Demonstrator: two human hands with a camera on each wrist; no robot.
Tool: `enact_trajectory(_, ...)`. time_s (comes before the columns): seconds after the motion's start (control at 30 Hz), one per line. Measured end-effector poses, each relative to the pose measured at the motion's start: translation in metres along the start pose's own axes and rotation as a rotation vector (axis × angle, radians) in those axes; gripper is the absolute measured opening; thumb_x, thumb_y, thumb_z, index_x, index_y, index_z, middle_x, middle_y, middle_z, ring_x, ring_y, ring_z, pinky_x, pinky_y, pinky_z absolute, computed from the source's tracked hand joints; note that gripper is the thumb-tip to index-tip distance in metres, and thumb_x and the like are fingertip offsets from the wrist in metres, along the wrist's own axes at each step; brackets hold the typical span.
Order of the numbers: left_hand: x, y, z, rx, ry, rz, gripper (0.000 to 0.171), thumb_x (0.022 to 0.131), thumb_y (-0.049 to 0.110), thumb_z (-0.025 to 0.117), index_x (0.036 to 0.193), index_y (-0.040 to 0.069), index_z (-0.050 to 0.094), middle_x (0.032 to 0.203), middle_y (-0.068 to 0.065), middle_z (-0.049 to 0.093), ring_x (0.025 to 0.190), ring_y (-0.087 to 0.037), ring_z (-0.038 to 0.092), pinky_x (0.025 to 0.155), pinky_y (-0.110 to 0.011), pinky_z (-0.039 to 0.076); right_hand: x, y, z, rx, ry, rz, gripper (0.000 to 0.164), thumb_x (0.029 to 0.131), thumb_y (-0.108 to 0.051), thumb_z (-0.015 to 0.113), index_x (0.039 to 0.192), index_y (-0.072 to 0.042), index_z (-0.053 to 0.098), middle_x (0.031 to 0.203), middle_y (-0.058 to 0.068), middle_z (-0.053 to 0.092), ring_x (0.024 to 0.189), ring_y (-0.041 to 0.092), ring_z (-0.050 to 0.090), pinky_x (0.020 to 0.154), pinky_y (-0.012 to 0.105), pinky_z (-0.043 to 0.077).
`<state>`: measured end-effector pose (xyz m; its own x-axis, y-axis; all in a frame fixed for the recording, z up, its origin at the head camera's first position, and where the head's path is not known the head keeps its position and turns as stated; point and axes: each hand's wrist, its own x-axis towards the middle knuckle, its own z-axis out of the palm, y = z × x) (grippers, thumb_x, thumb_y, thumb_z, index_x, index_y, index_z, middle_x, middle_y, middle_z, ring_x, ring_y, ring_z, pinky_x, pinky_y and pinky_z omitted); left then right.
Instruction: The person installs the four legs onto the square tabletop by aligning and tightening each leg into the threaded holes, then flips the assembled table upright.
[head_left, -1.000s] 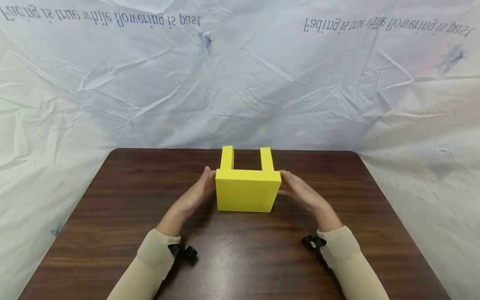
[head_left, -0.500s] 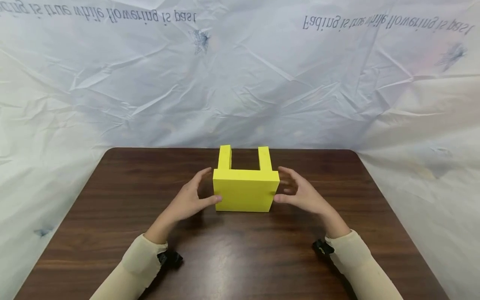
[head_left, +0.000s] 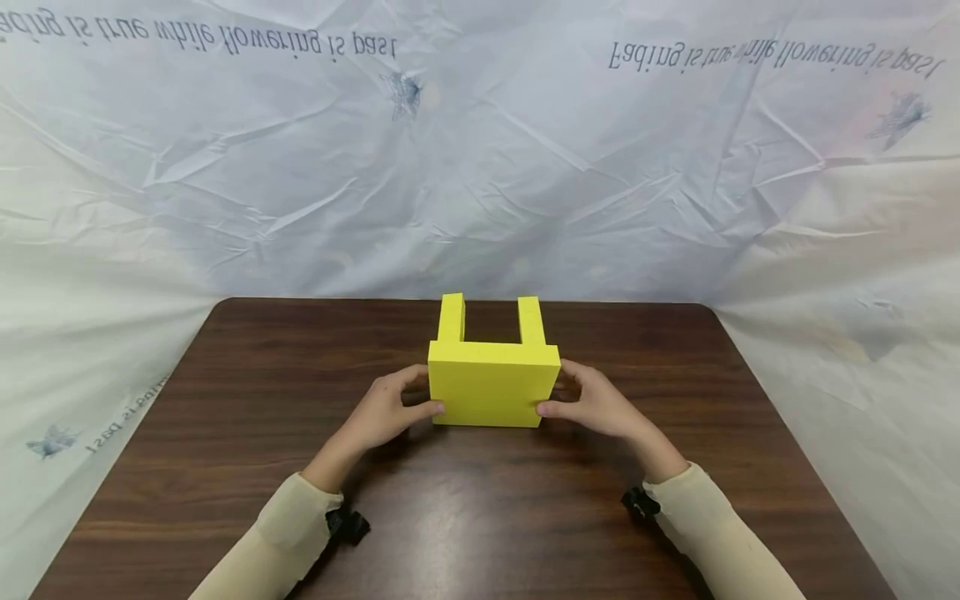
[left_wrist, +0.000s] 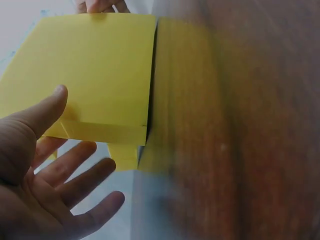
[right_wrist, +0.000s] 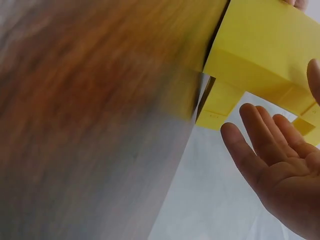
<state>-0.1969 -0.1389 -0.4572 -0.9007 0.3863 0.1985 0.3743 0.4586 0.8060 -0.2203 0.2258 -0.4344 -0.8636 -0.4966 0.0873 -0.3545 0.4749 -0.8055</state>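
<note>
A small yellow stool [head_left: 493, 392] lies on its side on the table. Its flat square seat faces me, and its legs [head_left: 531, 321] point away toward the back. My left hand [head_left: 382, 410] is at the seat's left edge. Its thumb overlaps the front face, while the other fingers are spread around the side, as the left wrist view shows. At the right edge, my right hand [head_left: 600, 405] mirrors this with its thumb over the front. In the right wrist view, the right hand's fingers [right_wrist: 262, 135] are loosely extended beside the stool's underside.
The dark wood-grain table [head_left: 480, 517] has rounded far corners. Behind and beside it hangs a creased white plastic sheet [head_left: 480, 183] with printed lettering and butterflies. Black camera mounts [head_left: 347, 527] sit at both wrists.
Both thumbs have come round from the sides to the front of the seat. Over the last half second the hands slid lower along its edges. The stool has stayed nearly in place.
</note>
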Motion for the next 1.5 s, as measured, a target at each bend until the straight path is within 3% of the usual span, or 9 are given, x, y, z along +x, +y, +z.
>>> enact_trajectory(0.33,-0.018,0.022,0.021,-0.030,0.062,-0.027,0.044,0.094,0.027,0.083,0.135,0.015,0.070,0.124,0.001,0.075,0.116,-0.025,0.071,0.101,-0.054,0.056,-0.017,0.002,-0.006,0.029,-0.043,-0.053,0.040,0.092,-0.024,0.086,0.128,-0.014,0.073,0.119,-0.005,0.076,0.121,0.023,0.067,0.106,0.053,0.050)
enact_trajectory(0.5,-0.028,0.031,0.033,-0.049,0.078,-0.051,0.043,0.095,0.026,0.082,0.134,0.015,0.070,0.122,0.000,0.076,0.111,-0.021,0.073,0.097,-0.050,0.058,-0.027,0.004,-0.009,0.050,-0.071,-0.072,0.039,0.093,-0.022,0.085,0.129,-0.015,0.074,0.118,-0.005,0.077,0.121,0.024,0.068,0.105,0.054,0.051)
enact_trajectory(0.7,-0.029,0.031,0.032,-0.074,0.070,-0.059,0.043,0.095,0.027,0.082,0.134,0.016,0.071,0.122,0.000,0.076,0.113,-0.022,0.072,0.093,-0.049,0.060,-0.028,0.003,-0.009,0.063,-0.070,-0.066,0.034,0.093,-0.021,0.085,0.125,-0.015,0.075,0.117,-0.005,0.077,0.120,0.023,0.068,0.105,0.053,0.051)
enact_trajectory(1.13,-0.030,0.033,0.027,-0.020,0.075,-0.026,0.045,0.095,0.029,0.082,0.137,0.018,0.070,0.123,0.004,0.075,0.112,-0.018,0.072,0.091,-0.045,0.060,-0.028,0.000,-0.008,0.076,-0.053,-0.079,0.033,0.094,-0.020,0.084,0.125,-0.016,0.076,0.120,-0.005,0.077,0.128,0.027,0.064,0.109,0.059,0.048)
enact_trajectory(1.5,-0.025,0.040,0.015,-0.008,0.088,-0.025,0.055,0.096,0.032,0.081,0.143,0.011,0.065,0.125,-0.003,0.075,0.110,-0.021,0.074,0.087,-0.047,0.060,-0.022,-0.008,-0.013,0.116,-0.050,-0.081,0.037,0.095,-0.016,0.082,0.131,-0.013,0.074,0.119,-0.002,0.078,0.118,0.022,0.070,0.102,0.051,0.053)
